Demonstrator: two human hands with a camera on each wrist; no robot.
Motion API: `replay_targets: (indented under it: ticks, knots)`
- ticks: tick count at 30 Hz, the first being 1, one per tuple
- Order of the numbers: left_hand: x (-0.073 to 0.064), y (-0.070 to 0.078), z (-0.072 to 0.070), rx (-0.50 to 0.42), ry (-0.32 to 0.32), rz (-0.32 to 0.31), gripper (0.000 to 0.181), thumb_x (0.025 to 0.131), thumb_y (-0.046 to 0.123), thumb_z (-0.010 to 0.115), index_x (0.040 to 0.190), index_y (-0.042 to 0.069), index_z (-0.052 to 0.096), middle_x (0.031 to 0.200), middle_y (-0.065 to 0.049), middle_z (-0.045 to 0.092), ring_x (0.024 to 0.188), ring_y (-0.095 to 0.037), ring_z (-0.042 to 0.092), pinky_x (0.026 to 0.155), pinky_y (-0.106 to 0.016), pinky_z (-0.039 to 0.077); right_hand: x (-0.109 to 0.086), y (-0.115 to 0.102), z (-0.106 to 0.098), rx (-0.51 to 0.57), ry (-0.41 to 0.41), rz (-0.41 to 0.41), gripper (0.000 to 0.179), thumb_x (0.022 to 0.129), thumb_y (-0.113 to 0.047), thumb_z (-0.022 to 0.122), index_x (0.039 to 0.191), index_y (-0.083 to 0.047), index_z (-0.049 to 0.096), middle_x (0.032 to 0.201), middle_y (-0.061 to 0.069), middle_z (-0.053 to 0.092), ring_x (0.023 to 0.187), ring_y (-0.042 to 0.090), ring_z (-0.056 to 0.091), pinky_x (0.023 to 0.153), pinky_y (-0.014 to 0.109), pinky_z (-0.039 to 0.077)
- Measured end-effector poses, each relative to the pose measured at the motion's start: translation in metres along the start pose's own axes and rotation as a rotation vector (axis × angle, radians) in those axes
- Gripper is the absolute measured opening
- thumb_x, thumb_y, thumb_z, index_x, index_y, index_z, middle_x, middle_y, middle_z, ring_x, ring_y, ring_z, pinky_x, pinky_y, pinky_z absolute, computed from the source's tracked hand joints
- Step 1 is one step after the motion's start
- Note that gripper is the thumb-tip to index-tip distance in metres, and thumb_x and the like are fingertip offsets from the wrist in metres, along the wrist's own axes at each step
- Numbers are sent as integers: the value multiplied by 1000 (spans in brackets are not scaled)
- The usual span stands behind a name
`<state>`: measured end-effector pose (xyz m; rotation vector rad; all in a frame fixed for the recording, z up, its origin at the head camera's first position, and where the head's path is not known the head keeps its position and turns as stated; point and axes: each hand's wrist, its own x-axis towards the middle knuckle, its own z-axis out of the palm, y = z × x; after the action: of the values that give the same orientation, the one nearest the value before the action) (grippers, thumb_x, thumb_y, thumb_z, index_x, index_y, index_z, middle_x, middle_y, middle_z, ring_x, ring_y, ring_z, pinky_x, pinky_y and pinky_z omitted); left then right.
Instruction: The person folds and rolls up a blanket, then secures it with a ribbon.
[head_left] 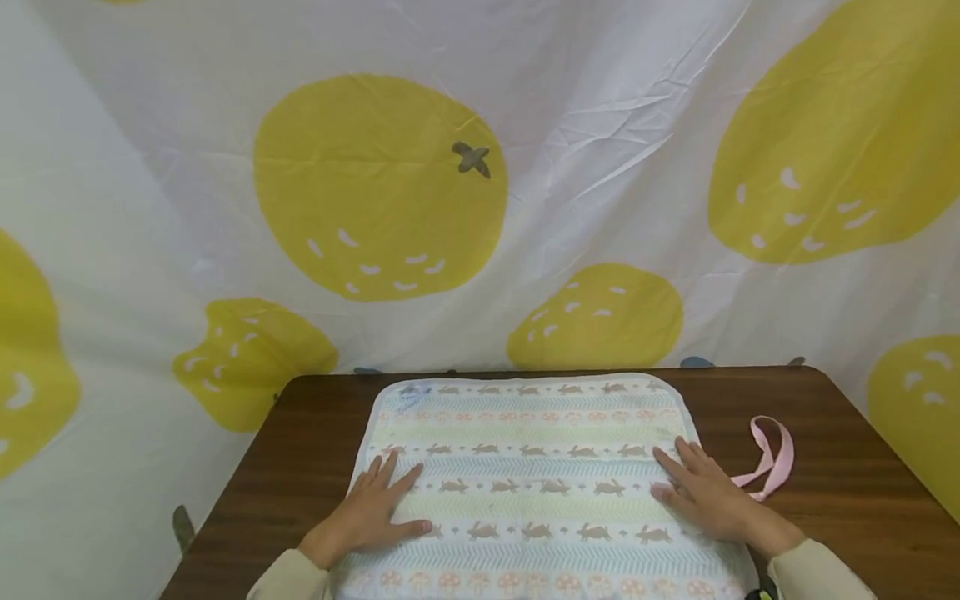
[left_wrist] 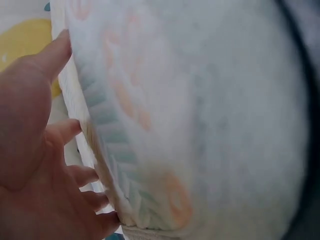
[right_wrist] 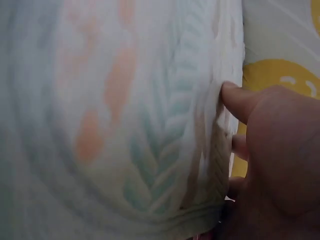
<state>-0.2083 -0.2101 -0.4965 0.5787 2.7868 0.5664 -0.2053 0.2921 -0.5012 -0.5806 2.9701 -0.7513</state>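
A pale quilted mat (head_left: 525, 467) printed with brown rabbits, mushrooms and zigzag bands lies spread flat on a dark wooden table (head_left: 840, 467). On its left side rests my left hand (head_left: 367, 508), fingers spread and thumb pointing inward. My right hand (head_left: 705, 492) lies on the mat's right side with its fingers extended. Both wrist views show the mat's surface (left_wrist: 160, 100) close up, with the fingertips of the left hand (left_wrist: 40, 140) and of the right hand (right_wrist: 280, 150) touching it. Neither hand pinches the cloth.
A looped pink strap (head_left: 783, 458) lies on the table just right of my right hand. Behind the table hangs a white curtain (head_left: 585, 167) with yellow fruit prints. A small dark object (head_left: 761, 593) shows at the bottom edge by the right sleeve.
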Motion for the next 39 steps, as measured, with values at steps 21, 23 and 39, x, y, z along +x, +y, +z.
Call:
replay_targets:
  ticks: [21, 23, 39]
  knots:
    - [7, 23, 7, 103, 83, 147, 76, 96, 59, 51, 153, 11, 38, 159, -28, 22, 146, -49, 17, 111, -70, 19, -2, 7, -2, -123, -11, 24, 65, 96, -48, 57, 146, -8, 48, 153, 34, 28, 140, 58, 19, 107, 73, 12]
    - [12, 34, 10, 128, 73, 169, 74, 97, 59, 49, 153, 12, 37, 159, -26, 24, 147, -47, 19, 111, -68, 21, -1, 7, -3, -142, 7, 9, 63, 96, -48, 59, 144, -8, 51, 152, 34, 32, 139, 58, 22, 106, 74, 14]
    - [42, 149, 46, 340, 31, 499, 55, 98, 44, 57, 147, 21, 47, 149, -8, 49, 136, -20, 47, 107, -37, 43, 21, 17, -44, 59, 99, 27, 44, 97, -25, 64, 129, 5, 59, 126, 31, 57, 114, 50, 54, 90, 65, 44]
